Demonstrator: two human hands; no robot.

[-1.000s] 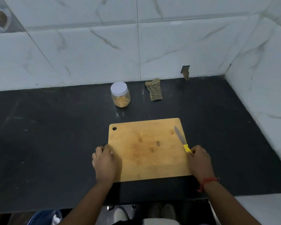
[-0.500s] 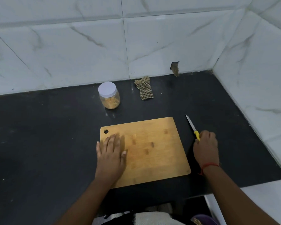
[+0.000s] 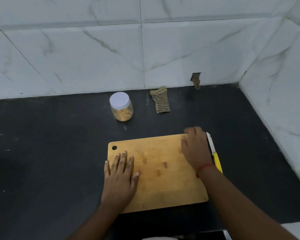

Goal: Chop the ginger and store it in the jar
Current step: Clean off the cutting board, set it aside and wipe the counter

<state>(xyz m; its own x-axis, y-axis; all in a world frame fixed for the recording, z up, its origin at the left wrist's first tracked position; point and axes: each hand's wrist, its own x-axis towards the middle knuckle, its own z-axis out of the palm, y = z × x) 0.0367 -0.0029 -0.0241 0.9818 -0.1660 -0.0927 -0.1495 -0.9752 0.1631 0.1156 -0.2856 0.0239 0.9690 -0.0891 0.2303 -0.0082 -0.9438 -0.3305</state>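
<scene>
A black stone counter (image 3: 42,153) fills the view, meeting white marble-patterned wall tiles (image 3: 93,58) at the far edge and on the right. A small notch (image 3: 196,80) is cut in the far wall at counter level. Near that wall stand a clear jar (image 3: 121,108), white lid on, holding shredded ginger (image 3: 122,115), and to its right a checked cloth (image 3: 160,100). A wooden cutting board (image 3: 163,170) lies near the front edge. The left hand (image 3: 121,177) rests flat on the board's left part, fingers straight and slightly spread. The right hand (image 3: 195,146), blurred, is over the board's far right corner, fingers loosely extended and holding nothing. The yellow-handled knife (image 3: 214,155) lies on the counter just beside the board's right edge. Half a second earlier the right hand was at the knife handle, off the board; it has since moved left over the board.
</scene>
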